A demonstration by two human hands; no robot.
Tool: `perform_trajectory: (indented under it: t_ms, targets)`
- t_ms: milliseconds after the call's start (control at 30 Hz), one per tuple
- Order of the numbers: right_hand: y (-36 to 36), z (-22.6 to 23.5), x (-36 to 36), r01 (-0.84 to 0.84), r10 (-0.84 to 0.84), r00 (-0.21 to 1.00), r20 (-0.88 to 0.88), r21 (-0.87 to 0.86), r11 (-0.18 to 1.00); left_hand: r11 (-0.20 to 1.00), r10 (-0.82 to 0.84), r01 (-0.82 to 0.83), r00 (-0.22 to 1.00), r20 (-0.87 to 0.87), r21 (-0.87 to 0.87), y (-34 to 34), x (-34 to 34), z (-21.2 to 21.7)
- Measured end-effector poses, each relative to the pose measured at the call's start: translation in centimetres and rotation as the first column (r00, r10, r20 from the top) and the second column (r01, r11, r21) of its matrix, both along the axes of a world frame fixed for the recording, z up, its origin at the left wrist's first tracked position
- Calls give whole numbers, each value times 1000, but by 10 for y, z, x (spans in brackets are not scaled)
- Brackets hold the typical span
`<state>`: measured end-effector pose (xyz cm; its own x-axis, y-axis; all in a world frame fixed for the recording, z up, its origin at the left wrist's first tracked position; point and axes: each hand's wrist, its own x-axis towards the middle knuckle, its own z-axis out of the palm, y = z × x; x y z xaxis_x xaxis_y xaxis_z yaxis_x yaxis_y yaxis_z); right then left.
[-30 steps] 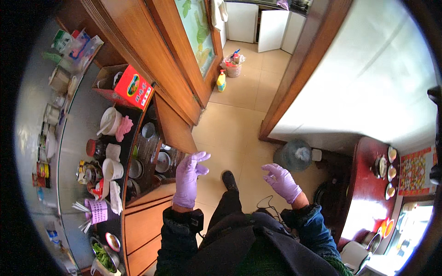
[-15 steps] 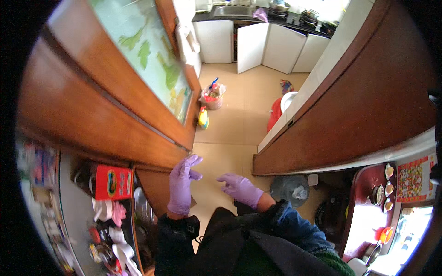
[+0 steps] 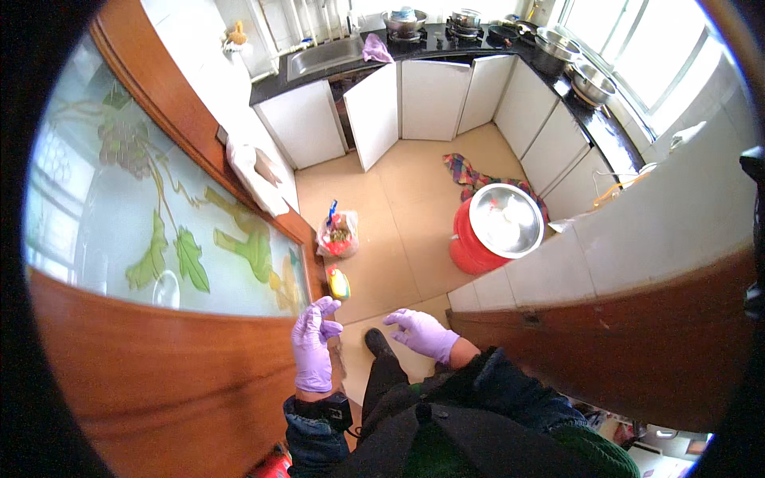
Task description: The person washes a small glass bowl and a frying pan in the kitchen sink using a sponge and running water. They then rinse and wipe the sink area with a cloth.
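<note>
Both my hands wear purple gloves and hold nothing. My left hand (image 3: 312, 346) is raised beside the wooden frame of a glass door (image 3: 163, 263), its fingers partly bent and apart. My right hand (image 3: 426, 334) hovers over the doorway floor, its fingers loosely spread toward the left. Just beyond my left hand stands a yellow bottle (image 3: 339, 284) on the floor. Behind it is a small bin (image 3: 325, 244) lined with a clear bag, with a blue-topped item sticking up. Farther right, a red bucket (image 3: 470, 248) carries a wide metal basin (image 3: 535, 231).
A checked cloth (image 3: 464, 174) lies on the floor behind the bucket. White cabinets (image 3: 299, 123) run along the back, one door (image 3: 373, 115) swung outward. Above are a sink (image 3: 327, 57), a purple cloth (image 3: 376, 49) and pots on a stove. A tiled wall (image 3: 621, 247) borders the right.
I have stepped forward into the doorway, and the kitchen appears nearer. The side shelves have mostly left view. My hands keep nearly the same pose.
</note>
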<state>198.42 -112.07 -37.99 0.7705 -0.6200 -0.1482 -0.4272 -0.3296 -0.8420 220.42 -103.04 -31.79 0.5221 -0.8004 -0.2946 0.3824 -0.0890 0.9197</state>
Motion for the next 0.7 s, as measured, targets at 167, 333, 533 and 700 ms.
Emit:
perform_trajectory:
  t_ms: [167, 333, 533, 700]
  targets:
    - [-67, 13, 36, 221, -221, 975, 20, -3, 975, 996, -89, 90, 996, -25, 16, -89, 79, 5]
    - [-128, 14, 32, 393, -391, 920, 41, -112, 913, 989, -149, 149, 989, 14, -22, -179, 121, 5]
    - [-234, -1, 21, 599, -595, 800, 79, -39, 800, 957, -257, 265, 963, 85, -118, -297, 142, -16]
    - [-363, -12, 31, 624, -622, 781, 51, -22, 781, 972, -229, 231, 972, 45, -50, -414, 150, -31]
